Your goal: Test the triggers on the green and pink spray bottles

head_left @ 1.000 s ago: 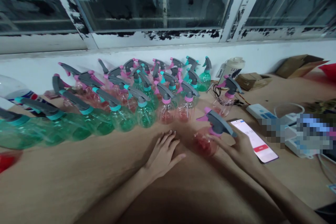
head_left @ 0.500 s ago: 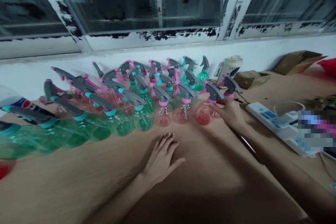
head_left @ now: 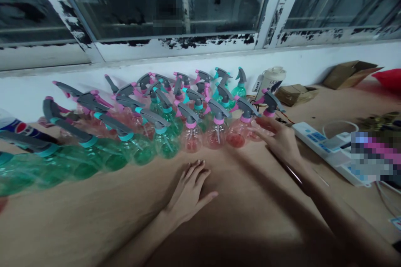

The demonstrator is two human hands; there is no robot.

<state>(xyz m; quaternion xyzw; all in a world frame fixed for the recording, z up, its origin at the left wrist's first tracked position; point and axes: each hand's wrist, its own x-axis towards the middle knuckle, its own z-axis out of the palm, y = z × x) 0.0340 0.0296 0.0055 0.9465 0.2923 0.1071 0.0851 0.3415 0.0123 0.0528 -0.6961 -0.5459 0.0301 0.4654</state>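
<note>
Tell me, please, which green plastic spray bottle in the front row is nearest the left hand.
The front row's rightmost green plastic spray bottle, beside a pink-collared plastic bottle; the row's other green ones stand farther left.

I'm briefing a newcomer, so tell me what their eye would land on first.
Likely the crowd of green and pink trigger spray bottles, across the left and middle of the table. Then the left hand, spread in front of them, and the right hand, beside pink ones at their right end.
</note>
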